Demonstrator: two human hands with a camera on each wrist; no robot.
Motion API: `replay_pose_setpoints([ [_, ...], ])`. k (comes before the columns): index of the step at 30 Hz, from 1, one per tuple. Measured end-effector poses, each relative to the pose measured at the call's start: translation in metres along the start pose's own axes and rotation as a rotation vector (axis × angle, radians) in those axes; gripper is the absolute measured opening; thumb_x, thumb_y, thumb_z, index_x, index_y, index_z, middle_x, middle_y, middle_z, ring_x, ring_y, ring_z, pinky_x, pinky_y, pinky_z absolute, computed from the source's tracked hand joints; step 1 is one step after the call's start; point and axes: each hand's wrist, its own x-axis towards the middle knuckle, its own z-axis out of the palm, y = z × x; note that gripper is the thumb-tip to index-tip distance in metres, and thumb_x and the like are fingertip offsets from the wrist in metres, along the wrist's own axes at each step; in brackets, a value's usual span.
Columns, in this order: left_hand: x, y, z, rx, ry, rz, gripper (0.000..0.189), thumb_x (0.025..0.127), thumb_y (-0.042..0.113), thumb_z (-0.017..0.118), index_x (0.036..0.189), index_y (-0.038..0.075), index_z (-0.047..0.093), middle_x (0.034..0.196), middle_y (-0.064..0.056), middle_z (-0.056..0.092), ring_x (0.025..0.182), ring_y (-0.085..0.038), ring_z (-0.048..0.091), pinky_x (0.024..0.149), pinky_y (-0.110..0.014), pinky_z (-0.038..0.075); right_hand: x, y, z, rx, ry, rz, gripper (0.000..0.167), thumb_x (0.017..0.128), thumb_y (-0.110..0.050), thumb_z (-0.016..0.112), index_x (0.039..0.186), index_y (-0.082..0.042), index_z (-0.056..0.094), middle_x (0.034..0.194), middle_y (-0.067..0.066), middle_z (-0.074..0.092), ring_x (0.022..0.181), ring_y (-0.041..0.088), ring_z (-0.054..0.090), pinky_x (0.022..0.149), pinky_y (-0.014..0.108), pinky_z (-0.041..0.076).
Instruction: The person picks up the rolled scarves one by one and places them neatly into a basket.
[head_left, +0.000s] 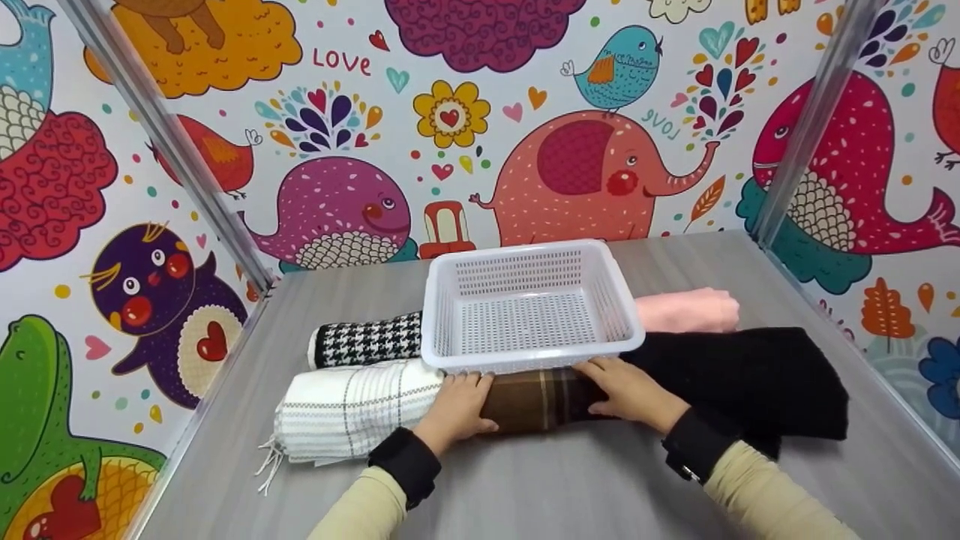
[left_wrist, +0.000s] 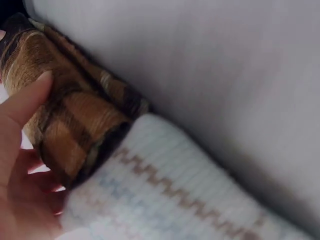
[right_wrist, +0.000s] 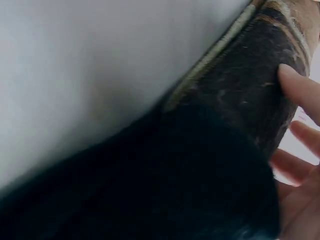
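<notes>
A rolled brown plaid scarf (head_left: pixel 521 401) lies in front of a white plastic basket (head_left: pixel 536 355). My left hand (head_left: pixel 459 405) grips the roll's left end, thumb on the near side and fingers round the far side. At the other end my right hand (head_left: pixel 634 391) holds the darker part the same way, its thumb (right_wrist: pixel 295 85) against the cloth. Beside my left hand lies a rolled white striped scarf (head_left: pixel 345 409) with fringe. A black folded cloth (head_left: pixel 750 379) extends to the right from beside my right hand.
Behind the front row lie a black-and-white houndstooth roll (head_left: pixel 373 340), left of the basket, and a pink roll (head_left: pixel 688 310), right of it. The grey table (head_left: pixel 525 487) is enclosed by printed panels with metal corner posts (head_left: pixel 810 127).
</notes>
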Motion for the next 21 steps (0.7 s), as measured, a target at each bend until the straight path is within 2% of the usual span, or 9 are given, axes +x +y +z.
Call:
replay_pose_setpoints([
  [4,0.009,-0.002,-0.002,-0.009,-0.055,-0.005,0.086,0.062,0.048,0.077,0.127,0.001,0.047,0.108,-0.017,0.060,0.094,-0.032,0.058,0.083,-0.042,0.044,0.008,-0.003,-0.002,0.013,-0.133,0.110,0.078,0.063,-0.018,0.081,0.130,-0.003,0.046,0.122,0.021,0.052,0.105,0.039,0.052,0.086,0.049,0.044],
  [10,0.015,-0.003,0.003,-0.002,-0.104,-0.027,0.085,0.054,0.046,0.082,0.120,0.004,0.050,0.099,-0.014,0.062,0.089,-0.031,0.060,0.074,-0.041,0.047,0.018,-0.004,0.006,0.013,-0.291,0.201,0.085,0.058,-0.023,0.084,0.129,0.000,0.044,0.115,0.025,0.053,0.098,0.042,0.054,0.083,0.048,0.045],
  [15,0.018,-0.002,0.009,0.006,-0.135,-0.046,0.086,0.053,0.045,0.083,0.121,0.006,0.048,0.100,-0.014,0.061,0.090,-0.030,0.059,0.075,-0.041,0.047,0.021,-0.003,0.016,0.018,-0.323,0.240,0.088,0.055,-0.024,0.085,0.128,0.000,0.044,0.108,0.024,0.054,0.093,0.042,0.055,0.079,0.048,0.046],
  [21,0.018,-0.002,0.011,0.014,-0.116,-0.048,0.085,0.052,0.044,0.083,0.119,0.006,0.049,0.098,-0.013,0.061,0.089,-0.029,0.059,0.074,-0.041,0.047,0.023,-0.002,0.021,-0.004,-0.317,0.259,0.087,0.054,-0.023,0.085,0.128,0.000,0.045,0.104,0.024,0.054,0.089,0.042,0.055,0.075,0.049,0.047],
])
